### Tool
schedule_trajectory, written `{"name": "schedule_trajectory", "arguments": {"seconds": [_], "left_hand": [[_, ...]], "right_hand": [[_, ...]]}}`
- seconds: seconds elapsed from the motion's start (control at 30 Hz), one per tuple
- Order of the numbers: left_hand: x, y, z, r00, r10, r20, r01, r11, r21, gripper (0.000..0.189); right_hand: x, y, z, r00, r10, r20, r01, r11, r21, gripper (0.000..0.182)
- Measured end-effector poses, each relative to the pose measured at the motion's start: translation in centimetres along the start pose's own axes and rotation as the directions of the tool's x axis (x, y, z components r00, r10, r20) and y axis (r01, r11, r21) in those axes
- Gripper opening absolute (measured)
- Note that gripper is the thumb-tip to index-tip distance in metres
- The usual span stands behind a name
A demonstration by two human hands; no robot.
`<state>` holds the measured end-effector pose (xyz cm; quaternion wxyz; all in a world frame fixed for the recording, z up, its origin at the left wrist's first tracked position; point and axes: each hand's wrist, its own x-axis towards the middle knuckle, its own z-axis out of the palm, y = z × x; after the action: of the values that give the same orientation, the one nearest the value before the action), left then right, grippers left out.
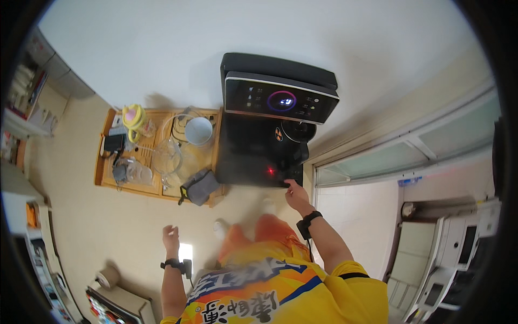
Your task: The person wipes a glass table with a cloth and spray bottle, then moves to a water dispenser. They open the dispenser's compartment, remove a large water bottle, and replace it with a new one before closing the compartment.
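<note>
My right hand [296, 195] reaches to the front edge of a black water dispenser [247, 150], its index finger stretched out at the top surface near the right corner. It holds nothing. Just beyond that finger stands a black kettle or jug [292, 148] with an orange round mark, under the dispenser's raised head. A lit panel [282, 100] with a glowing ring spans that head. Left of the finger, a small red light [270, 171] shines on the black surface. My left hand [171, 238] hangs low over the floor with loosely bent fingers, holding nothing visible.
A wooden tea cabinet [162, 194] adjoins the dispenser's left side. On it are a yellow cup [134, 119], a light-blue bowl [198, 131], a clear glass pot [166, 157] and a grey pouch [201, 187]. A glazed sliding door [388, 162] stands to the right.
</note>
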<state>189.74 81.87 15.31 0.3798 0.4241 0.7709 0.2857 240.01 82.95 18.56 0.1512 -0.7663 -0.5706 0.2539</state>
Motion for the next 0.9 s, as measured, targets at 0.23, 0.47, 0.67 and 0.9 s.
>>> {"name": "schedule_trajectory", "arguments": {"seconds": [0.23, 0.47, 0.67, 0.9], "left_hand": [[-7.7, 7.9, 16.3, 0.906, 0.112, 0.408, -0.142, 0.989, 0.044, 0.025], [-15.4, 9.7, 36.6, 0.895, 0.029, 0.446, 0.040, 0.989, -0.144, 0.053], [-18.5, 9.7, 46.5, 0.985, 0.094, 0.142, -0.060, 0.971, -0.230, 0.081], [-16.9, 9.5, 46.6, 0.991, 0.081, 0.104, -0.032, 0.913, -0.406, 0.083]], "right_hand": [[6.3, 14.8, -2.0, 0.923, 0.169, 0.345, -0.322, 0.829, 0.457, 0.041], [9.4, 12.3, 2.7, 0.579, -0.481, 0.659, 0.130, 0.852, 0.508, 0.041], [5.2, 13.3, 4.0, 0.557, -0.097, 0.825, -0.484, 0.770, 0.417, 0.042], [3.8, 14.0, 6.3, 0.665, -0.192, 0.722, -0.207, 0.882, 0.424, 0.039]]}}
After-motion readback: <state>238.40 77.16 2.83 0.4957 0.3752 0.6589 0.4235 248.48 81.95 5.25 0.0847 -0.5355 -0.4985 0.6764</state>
